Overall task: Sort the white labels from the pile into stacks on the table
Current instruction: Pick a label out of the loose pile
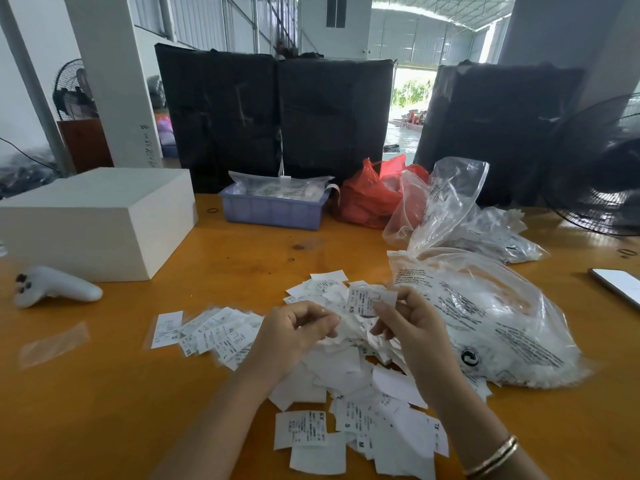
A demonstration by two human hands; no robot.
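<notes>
A loose pile of white labels point(349, 372) covers the middle of the orange table point(138, 410). A spread row of labels point(211, 332) lies to its left, and more labels point(363, 434) sit near the front edge. My right hand point(408, 327) pinches a small bunch of white labels point(367, 299) marked XS and holds it above the pile. My left hand point(298, 330) hovers over the pile with its fingers curled; whether it holds a label is unclear.
A large clear plastic bag point(491, 317) of labels lies right of the pile. Behind stand a purple basket point(273, 206), a red bag point(374, 192) and a white box point(100, 216). A white controller point(55, 287) lies left, a phone point(620, 285) at the right edge.
</notes>
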